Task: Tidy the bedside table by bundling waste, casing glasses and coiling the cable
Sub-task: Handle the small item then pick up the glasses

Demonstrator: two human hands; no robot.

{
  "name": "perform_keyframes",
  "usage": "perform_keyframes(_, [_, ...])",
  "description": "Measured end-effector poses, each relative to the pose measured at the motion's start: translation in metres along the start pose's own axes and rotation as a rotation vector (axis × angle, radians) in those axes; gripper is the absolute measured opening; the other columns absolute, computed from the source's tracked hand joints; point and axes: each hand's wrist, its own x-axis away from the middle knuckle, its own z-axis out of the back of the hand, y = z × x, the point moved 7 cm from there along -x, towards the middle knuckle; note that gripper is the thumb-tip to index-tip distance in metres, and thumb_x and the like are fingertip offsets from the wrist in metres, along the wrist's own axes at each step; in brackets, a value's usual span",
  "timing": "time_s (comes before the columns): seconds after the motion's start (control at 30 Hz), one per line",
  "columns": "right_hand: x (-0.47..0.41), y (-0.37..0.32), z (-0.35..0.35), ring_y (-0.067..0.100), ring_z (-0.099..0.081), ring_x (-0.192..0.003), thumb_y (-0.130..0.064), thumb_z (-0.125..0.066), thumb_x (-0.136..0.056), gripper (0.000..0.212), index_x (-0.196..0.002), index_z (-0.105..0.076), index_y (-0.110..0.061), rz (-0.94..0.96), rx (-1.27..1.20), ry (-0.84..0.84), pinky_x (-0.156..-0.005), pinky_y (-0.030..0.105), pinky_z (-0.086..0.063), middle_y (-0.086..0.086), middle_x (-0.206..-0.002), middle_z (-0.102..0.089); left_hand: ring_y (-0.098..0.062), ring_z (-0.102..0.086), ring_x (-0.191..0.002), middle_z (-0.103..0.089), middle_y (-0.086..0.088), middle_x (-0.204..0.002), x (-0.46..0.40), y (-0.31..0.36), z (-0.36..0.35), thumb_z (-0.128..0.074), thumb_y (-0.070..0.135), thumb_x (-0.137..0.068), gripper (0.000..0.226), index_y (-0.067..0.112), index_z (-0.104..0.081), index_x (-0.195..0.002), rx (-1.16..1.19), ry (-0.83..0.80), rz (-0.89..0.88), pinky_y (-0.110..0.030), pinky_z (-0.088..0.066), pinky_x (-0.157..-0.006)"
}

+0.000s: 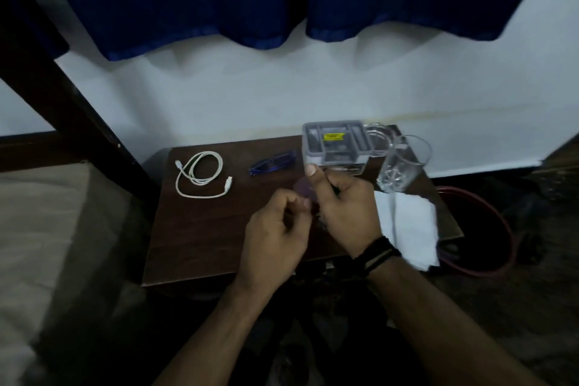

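While both hands met over the counter, left hand and right hand pinched a small dark scrap; advisable: crumple tight, tissue just right.

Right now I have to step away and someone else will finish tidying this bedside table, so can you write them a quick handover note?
Hands: left hand and right hand are together over the table's middle, pinching a small dark purplish wrapper; it is too blurred to tell more.
Things: white cable lies loosely looped at the bedside table left. Blue glasses lie uncased behind the hands. White tissue is spread at the right edge, in front of a drinking glass. A grey box sits at the back.
Done: nothing finished.
Left: bundle the waste, case the glasses, coil the cable properly.
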Motion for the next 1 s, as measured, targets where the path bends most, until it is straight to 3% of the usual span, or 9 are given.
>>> perform_keyframes(0.07, [0.014, -0.01, 0.021, -0.003, -0.051, -0.052, -0.045, -0.059, -0.098, 0.049, -0.051, -0.056, -0.032, 0.021, 0.065, 0.024, -0.057, 0.025, -0.041, -0.017, -0.049, -0.054, -0.008, -0.067, -0.067, -0.072, 0.006, -0.074, 0.012, 0.015, -0.009, -0.059, 0.027, -0.089, 0.011, 0.018, -0.065, -0.089, -0.084, -0.017, -0.004, -0.029, -0.05, -0.064])
perform_keyframes(0.1, [0.021, -0.015, 0.03, -0.001, -0.054, -0.054, -0.043, -0.06, -0.099, 0.047, -0.053, -0.059, -0.03, 0.042, 0.101, 0.025, -0.057, 0.026, -0.043, -0.016, -0.05, -0.056, -0.019, -0.069, -0.071, -0.072, 0.001, -0.074, 0.016, 0.024, -0.014, -0.059, 0.027, -0.089, 0.011, 0.018, -0.064, -0.089, -0.127, -0.038, -0.005, -0.034, -0.051, -0.064])
perform_keyframes(0.17, [0.034, -0.024, 0.048, 0.016, -0.063, -0.06, -0.045, -0.056, -0.099, 0.048, -0.062, -0.063, -0.014, 0.077, 0.171, 0.031, -0.058, 0.035, -0.048, -0.003, -0.055, -0.061, -0.032, -0.069, -0.077, -0.072, -0.005, -0.077, 0.025, 0.043, -0.024, -0.061, 0.027, -0.091, 0.01, 0.017, -0.062, -0.09, -0.204, -0.091, -0.027, -0.041, -0.052, -0.065])
perform_keyframes(0.23, [0.047, -0.03, 0.07, 0.028, -0.062, -0.061, -0.047, -0.053, -0.098, 0.052, -0.061, -0.056, -0.01, 0.097, 0.236, 0.052, -0.058, 0.043, -0.049, 0.005, -0.056, -0.06, -0.037, -0.067, -0.083, -0.072, -0.007, -0.083, 0.033, 0.064, -0.034, -0.061, 0.029, -0.092, 0.012, 0.017, -0.061, -0.091, -0.267, -0.139, -0.082, -0.043, -0.051, -0.066])
perform_keyframes(0.4, [0.073, -0.035, 0.126, 0.029, -0.056, -0.056, -0.044, -0.057, -0.097, 0.05, -0.056, -0.04, -0.021, 0.122, 0.35, 0.114, -0.055, 0.041, -0.046, -0.005, -0.051, -0.043, -0.041, -0.066, -0.088, -0.072, -0.008, -0.09, 0.056, 0.107, -0.066, -0.05, 0.039, -0.092, 0.02, 0.019, -0.056, -0.093, -0.33, -0.232, -0.183, -0.044, -0.051, -0.066])
perform_keyframes(0.53, [0.085, -0.017, 0.167, 0.03, -0.057, -0.057, -0.041, -0.059, -0.099, 0.049, -0.057, -0.042, -0.022, 0.099, 0.426, 0.138, -0.054, 0.033, -0.036, 0.002, -0.053, -0.051, -0.04, -0.067, -0.088, -0.073, -0.008, -0.093, 0.068, 0.128, -0.105, -0.049, 0.037, -0.094, 0.02, 0.019, -0.057, -0.096, -0.363, -0.303, -0.221, -0.042, -0.051, -0.067])
perform_keyframes(0.67, [0.088, 0.014, 0.209, 0.028, -0.053, -0.054, -0.042, -0.056, -0.1, 0.049, -0.059, -0.046, -0.018, 0.075, 0.493, 0.175, -0.052, 0.037, -0.042, 0.002, -0.055, -0.053, -0.036, -0.065, -0.089, -0.071, -0.005, -0.095, 0.069, 0.141, -0.155, -0.046, 0.038, -0.095, 0.021, 0.02, -0.056, -0.091, -0.42, -0.373, -0.249, -0.04, -0.051, -0.067])
perform_keyframes(0.83, [0.075, 0.065, 0.258, 0.026, -0.051, -0.052, -0.045, -0.051, -0.099, 0.043, -0.063, -0.037, -0.024, 0.071, 0.611, 0.231, -0.049, 0.037, -0.041, -0.001, -0.058, -0.05, -0.031, -0.062, -0.093, -0.069, -0.003, -0.1, 0.059, 0.154, -0.226, -0.042, 0.033, -0.095, 0.023, 0.018, -0.06, -0.098, -0.511, -0.422, -0.325, -0.042, -0.052, -0.069])
perform_keyframes(1.0, [0.062, 0.127, 0.284, 0.035, -0.059, -0.065, -0.048, -0.041, -0.096, 0.04, -0.076, -0.054, -0.015, -0.01, 0.689, 0.173, -0.06, 0.043, -0.044, 0.009, -0.073, -0.058, -0.027, -0.061, -0.101, -0.067, 0.002, -0.104, 0.04, 0.146, -0.285, -0.041, 0.037, -0.097, 0.026, 0.023, -0.063, -0.101, -0.6, -0.47, -0.308, -0.037, -0.047, -0.067])
